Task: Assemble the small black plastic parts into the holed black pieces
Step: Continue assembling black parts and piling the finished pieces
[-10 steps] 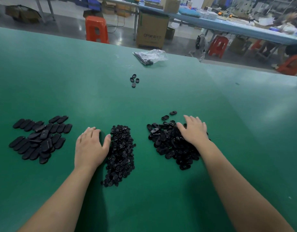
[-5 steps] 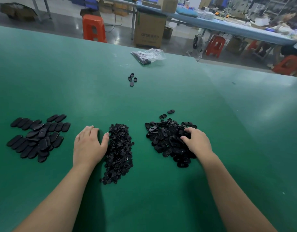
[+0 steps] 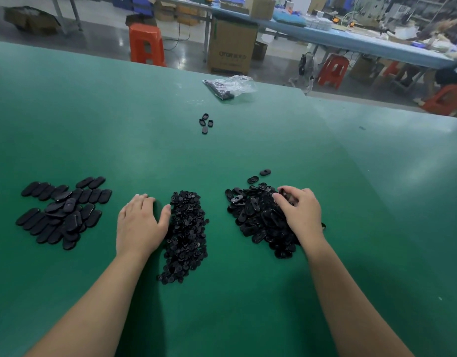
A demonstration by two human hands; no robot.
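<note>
A heap of small black plastic parts (image 3: 186, 238) lies at the centre of the green table (image 3: 145, 124). To its right is a heap of holed black pieces (image 3: 255, 220), with two loose ones (image 3: 253, 179) just beyond it. My left hand (image 3: 139, 225) rests flat on the table, its thumb touching the left side of the small-parts heap. My right hand (image 3: 302, 212) sits on top of the holed pieces, fingers curled down into the heap and closing on pieces there. What lies under the fingertips is hidden.
A spread of black oval pieces (image 3: 62, 212) lies at the left. Several loose black pieces (image 3: 205, 122) sit farther back, with a clear plastic bag (image 3: 230, 86) near the table's far edge. Orange stools, cardboard boxes and a long bench stand beyond.
My right hand went from flat and spread over the holed pieces to curled, digging into the heap. My left hand has stayed flat beside the small parts.
</note>
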